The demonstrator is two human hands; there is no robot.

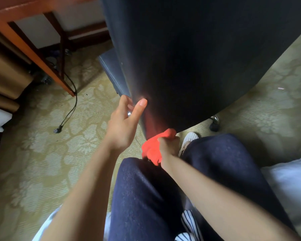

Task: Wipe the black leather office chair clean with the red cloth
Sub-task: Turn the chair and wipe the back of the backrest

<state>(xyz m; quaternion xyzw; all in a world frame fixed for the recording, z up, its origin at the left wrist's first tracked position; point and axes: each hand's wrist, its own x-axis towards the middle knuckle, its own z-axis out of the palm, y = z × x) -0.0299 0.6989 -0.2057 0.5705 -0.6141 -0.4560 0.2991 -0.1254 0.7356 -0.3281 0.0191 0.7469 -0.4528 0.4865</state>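
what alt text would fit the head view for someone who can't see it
A right hand presses a bunched red cloth against the lower edge of a black office chair while the left hand grips its side edge.

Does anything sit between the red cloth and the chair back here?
Nothing visible does. The right hand grips the cloth right at the bottom edge of the chair, with no gap showing. The left hand holds the chair's side edge higher up, off to the side of the cloth.
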